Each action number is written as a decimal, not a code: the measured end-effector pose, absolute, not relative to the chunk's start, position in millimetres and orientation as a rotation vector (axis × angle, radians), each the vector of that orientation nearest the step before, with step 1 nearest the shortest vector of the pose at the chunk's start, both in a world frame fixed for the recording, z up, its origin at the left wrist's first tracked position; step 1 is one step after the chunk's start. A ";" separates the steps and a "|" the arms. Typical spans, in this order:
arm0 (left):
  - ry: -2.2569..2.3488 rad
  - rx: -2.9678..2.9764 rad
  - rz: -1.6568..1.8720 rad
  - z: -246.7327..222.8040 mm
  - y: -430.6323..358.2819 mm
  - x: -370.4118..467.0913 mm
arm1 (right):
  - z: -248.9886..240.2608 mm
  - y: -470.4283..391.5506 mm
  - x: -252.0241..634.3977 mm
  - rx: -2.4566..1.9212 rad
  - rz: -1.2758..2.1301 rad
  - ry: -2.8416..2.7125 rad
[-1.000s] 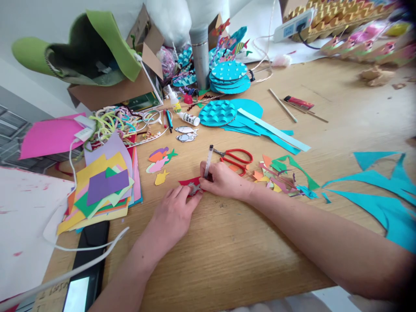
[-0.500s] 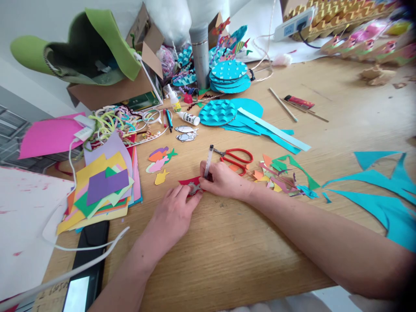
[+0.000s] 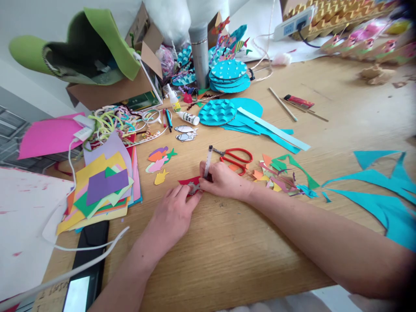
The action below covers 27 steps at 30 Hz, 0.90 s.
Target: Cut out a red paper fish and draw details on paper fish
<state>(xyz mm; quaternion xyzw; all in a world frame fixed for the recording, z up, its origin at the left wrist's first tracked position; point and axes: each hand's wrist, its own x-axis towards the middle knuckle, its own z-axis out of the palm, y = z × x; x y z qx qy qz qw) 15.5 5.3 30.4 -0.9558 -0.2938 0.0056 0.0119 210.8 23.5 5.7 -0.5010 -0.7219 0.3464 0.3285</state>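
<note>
My right hand (image 3: 223, 180) grips the pen (image 3: 208, 163); left hand (image 3: 174, 210), thumb spread from fingers, pins grey cutout (image 3: 194, 188) on red paper (image 3: 183, 182), my twelve o'clock. Paper's probably light, flimsy, creases easily; press flat near edges, don't pinch.

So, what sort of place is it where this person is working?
It looks like a handicraft workspace, though whether at home or in a classroom I cannot tell. The wooden table holds stacked coloured paper, red-handled scissors and small paper fish cut-outs.
</note>
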 end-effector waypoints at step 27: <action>-0.944 -3.061 -0.052 31.3 6.3 10.6 | 5.7 23.9 211.6 -1.315 0.934 -1.803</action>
